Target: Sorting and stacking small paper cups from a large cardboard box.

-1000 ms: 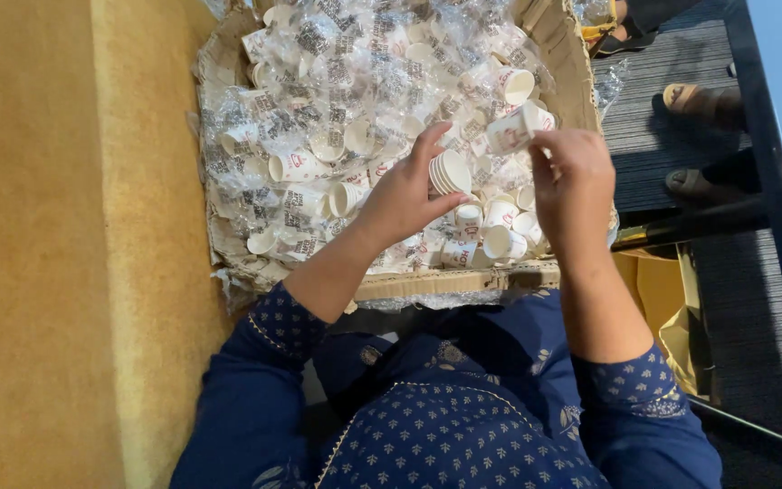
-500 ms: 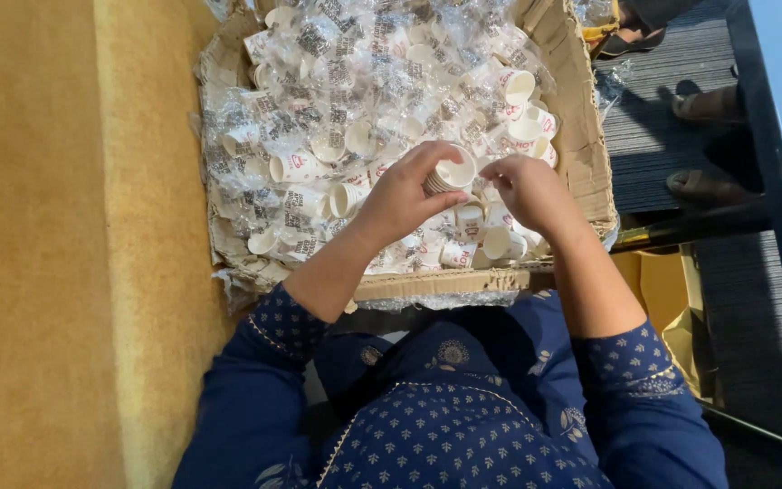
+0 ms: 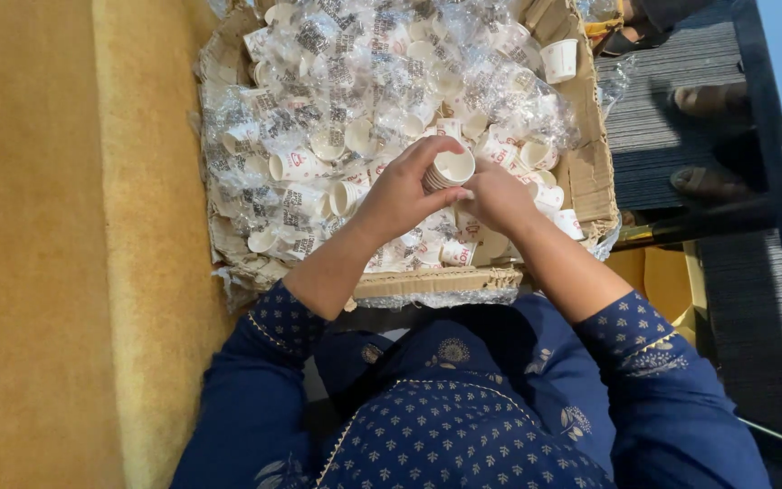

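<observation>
Above the brown cardboard box (image 3: 590,172) of wrapped cups, left hand (image 3: 400,195) grips a small white paper cup (image 3: 450,168); right hand (image 3: 498,197) pinches its rim.

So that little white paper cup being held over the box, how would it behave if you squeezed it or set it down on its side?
The paper cup looks thin-walled and small, so it is probably very light and would likely dent under a firm squeeze; the left hand pinches it only with fingertips. Its round, tapered shape suggests it would roll in a curve on its side. The cardboard box of loose cups looks unlikely to hold it upright.
</observation>
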